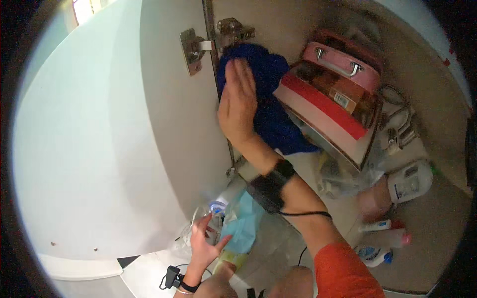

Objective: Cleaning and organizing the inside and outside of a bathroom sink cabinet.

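My right hand (238,106) is stretched into the cabinet, its fingers straight and close together. It holds a dark blue cloth (274,111) under the palm, against the cabinet side by the upper metal hinge (233,31). Part of the cloth hangs down beside the forearm. Lower down, my left hand (205,240) is held with thumb and fingers apart, and nothing shows in its grasp. Closest to it are a light blue plastic bag (242,223) and some clear plastic wrapping (184,238); whether the fingers touch them I cannot tell.
A white cabinet door (93,130) stands open on the left. Inside are a pink case (341,67) with a metal handle, a red-and-white box (324,108), a white jug (410,182) and several bottles (387,238). A cable (302,257) hangs near my knees.
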Motion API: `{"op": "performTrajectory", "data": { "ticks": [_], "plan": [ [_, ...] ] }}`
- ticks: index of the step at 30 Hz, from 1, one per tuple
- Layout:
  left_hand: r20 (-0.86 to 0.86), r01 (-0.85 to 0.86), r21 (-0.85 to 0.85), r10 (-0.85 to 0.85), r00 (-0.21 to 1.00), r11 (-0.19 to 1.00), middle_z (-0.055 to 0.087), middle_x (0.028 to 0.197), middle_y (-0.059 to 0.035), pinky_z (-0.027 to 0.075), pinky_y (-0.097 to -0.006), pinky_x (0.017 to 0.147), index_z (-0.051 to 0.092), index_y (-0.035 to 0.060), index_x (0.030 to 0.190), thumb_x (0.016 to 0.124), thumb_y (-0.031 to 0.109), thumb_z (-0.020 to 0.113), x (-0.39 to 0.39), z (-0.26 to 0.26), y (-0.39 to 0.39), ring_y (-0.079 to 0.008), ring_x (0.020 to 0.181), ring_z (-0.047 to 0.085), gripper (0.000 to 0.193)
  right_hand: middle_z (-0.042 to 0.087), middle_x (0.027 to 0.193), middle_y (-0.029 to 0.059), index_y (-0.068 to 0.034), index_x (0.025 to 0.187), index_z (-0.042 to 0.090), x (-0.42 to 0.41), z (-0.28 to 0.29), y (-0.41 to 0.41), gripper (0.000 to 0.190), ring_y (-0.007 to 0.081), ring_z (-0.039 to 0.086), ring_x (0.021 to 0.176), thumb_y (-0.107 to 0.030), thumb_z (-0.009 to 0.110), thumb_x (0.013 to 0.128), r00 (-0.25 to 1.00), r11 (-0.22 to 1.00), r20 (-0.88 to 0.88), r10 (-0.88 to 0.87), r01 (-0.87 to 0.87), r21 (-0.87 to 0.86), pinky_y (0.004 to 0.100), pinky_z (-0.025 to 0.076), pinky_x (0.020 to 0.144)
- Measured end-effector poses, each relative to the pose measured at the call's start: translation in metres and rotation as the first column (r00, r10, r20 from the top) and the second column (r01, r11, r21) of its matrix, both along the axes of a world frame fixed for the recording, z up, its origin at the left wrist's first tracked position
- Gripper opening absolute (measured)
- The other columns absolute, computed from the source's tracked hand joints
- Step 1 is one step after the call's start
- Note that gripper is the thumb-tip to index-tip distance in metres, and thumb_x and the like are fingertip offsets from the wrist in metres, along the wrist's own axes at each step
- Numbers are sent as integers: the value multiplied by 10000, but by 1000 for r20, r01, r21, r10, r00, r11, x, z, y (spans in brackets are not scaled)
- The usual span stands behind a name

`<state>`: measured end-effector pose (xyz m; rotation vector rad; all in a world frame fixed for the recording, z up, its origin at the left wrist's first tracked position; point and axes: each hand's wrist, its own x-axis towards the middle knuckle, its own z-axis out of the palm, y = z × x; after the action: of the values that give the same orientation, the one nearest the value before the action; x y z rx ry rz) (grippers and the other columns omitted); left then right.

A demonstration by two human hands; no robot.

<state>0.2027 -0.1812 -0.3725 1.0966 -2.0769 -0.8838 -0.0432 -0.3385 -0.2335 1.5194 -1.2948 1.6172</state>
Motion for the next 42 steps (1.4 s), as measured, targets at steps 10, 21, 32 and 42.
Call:
{"op": "performTrajectory", "data": {
  "ticks": [10, 21, 32, 42],
  "plan": [
    [-110, -52, -23, 50, 993, 998, 502, 1095, -121, 434, -273, 591, 505, 62, 1167, 601, 140, 794, -1, 4, 3, -183, 725, 558, 640, 482, 1233, 165, 0, 1180, 492, -11, 14, 18, 442, 321, 405, 1183, -5, 488, 738, 967, 975, -241, -76, 123, 185, 434, 356, 937],
    [-119, -60, 17, 61, 991, 998, 492, 1119, -122, 431, -258, 581, 512, 49, 1164, 592, 100, 785, 14, -7, 15, -175, 724, 555, 636, 569, 1057, 180, 12, 1009, 584, -60, -28, 25, 315, 301, 509, 1042, -167, 546, 753, 793, 677, -451, -408, 595, 433, 414, 407, 807],
    [-180, -32, -158, 3, 984, 987, 512, 1112, -119, 413, -264, 592, 542, 50, 1128, 649, 96, 738, 2, 20, 24, -194, 784, 537, 520, 598, 849, 105, -30, 837, 598, -78, -22, 189, 319, 248, 567, 804, -261, 621, 619, 602, 403, -647, -467, 797, 450, 379, 471, 658],
    [-419, 672, 196, -559, 716, 714, 553, 1123, -164, 452, -321, 844, 398, 16, 1261, 764, 172, 692, -99, 87, 31, -260, 1029, 549, 598, 593, 1098, 93, -36, 1125, 542, -96, -26, 336, 365, 243, 576, 980, -279, 480, 860, 178, 940, 953, -245, -196, 279, 366, 469, 842]
  ]
}}
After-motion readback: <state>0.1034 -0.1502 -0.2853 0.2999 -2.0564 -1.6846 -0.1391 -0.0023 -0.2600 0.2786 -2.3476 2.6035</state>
